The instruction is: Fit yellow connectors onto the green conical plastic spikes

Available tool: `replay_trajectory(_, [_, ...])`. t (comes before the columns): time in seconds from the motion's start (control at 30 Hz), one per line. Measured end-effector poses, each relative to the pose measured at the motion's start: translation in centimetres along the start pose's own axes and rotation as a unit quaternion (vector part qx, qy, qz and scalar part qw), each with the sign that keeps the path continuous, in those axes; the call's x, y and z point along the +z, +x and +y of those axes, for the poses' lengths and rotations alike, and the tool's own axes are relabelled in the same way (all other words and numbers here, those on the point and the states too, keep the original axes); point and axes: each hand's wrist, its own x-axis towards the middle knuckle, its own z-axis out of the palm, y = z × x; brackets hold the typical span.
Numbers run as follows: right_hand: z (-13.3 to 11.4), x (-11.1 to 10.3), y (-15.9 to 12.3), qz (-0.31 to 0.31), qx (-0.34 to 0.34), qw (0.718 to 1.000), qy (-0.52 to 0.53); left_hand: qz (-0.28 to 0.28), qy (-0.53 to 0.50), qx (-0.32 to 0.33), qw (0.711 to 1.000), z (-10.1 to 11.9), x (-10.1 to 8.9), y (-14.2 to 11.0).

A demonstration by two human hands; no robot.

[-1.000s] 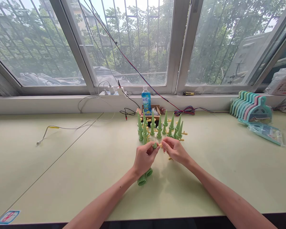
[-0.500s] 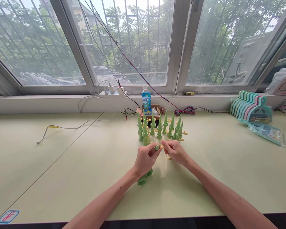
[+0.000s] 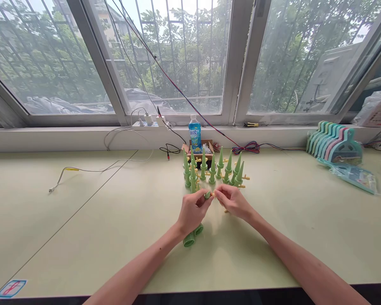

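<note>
In the head view my left hand (image 3: 191, 212) pinches a green plant watering spike (image 3: 207, 195), most of it hidden by the fingers. My right hand (image 3: 235, 203) has its fingertips closed on a small yellow valve (image 3: 213, 194) at the side of that spike. Whether the valve sits fully in the spike, I cannot tell. Behind both hands stand several green watering spikes (image 3: 212, 171), points up, with yellow valves sticking out sideways. Close to my left wrist lie green ribbed tubes (image 3: 189, 240), partly covered by the hand.
A blue-labelled bottle (image 3: 195, 134) stands by a small cardboard box (image 3: 211, 157) at the back of the table. A coiled red-and-black cable (image 3: 247, 147) lies right of it. Pastel paddle-shaped items (image 3: 335, 142) stand far right. A white cable (image 3: 92, 170) crosses the left side.
The fingertips of my right hand have shifted slightly left and up at the yellow valve. My left hand has moved a touch left, still pinching the spike.
</note>
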Motion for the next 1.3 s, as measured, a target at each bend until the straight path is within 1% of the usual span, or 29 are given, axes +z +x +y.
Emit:
replay_trajectory(0.17, [0.6,0.1,0.2,0.004,0.001,0.999,-0.043,-0.019,0.002,0.014,1.000,0.2,0.0,0.0])
replay_trajectory(0.27, [0.5,0.2,0.2,0.009,0.015,0.999,-0.051,-0.016,0.000,0.014,1.000,0.4,0.0,0.0])
replay_trajectory(0.33, [0.3,0.2,0.2,0.017,0.019,0.999,-0.045,-0.007,-0.003,0.010,1.000,0.4,0.0,0.0])
replay_trajectory(0.43, [-0.2,0.1,0.2,0.019,0.003,1.000,-0.015,0.007,-0.005,-0.003,1.000,0.2,0.0,0.1])
replay_trajectory(0.53, [-0.5,-0.1,0.0,0.001,-0.002,1.000,0.018,0.013,-0.006,-0.015,1.000,0.1,0.0,0.1])
replay_trajectory(0.6, [-0.5,-0.1,0.0,-0.007,-0.002,1.000,0.021,0.012,-0.005,-0.015,1.000,0.0,0.0,0.1])
replay_trajectory(0.87, [0.3,0.1,0.1,0.002,0.009,0.999,-0.044,-0.019,0.008,0.016,1.000,0.2,-0.1,0.0])
replay_trajectory(0.97, [0.3,0.2,0.2,-0.002,0.013,0.999,-0.052,-0.023,0.008,0.019,1.000,0.3,-0.1,0.0])
replay_trajectory(1.07, [0.1,0.3,0.2,0.001,0.012,0.999,-0.043,-0.016,0.006,0.016,1.000,0.3,0.0,0.0])
replay_trajectory(1.17, [-0.2,0.2,0.1,0.004,-0.001,1.000,-0.018,0.002,0.003,0.005,1.000,0.2,0.0,0.0])
replay_trajectory(1.3, [-0.5,0.0,0.1,-0.006,-0.002,1.000,0.016,0.009,-0.004,-0.012,1.000,0.0,0.0,0.1])
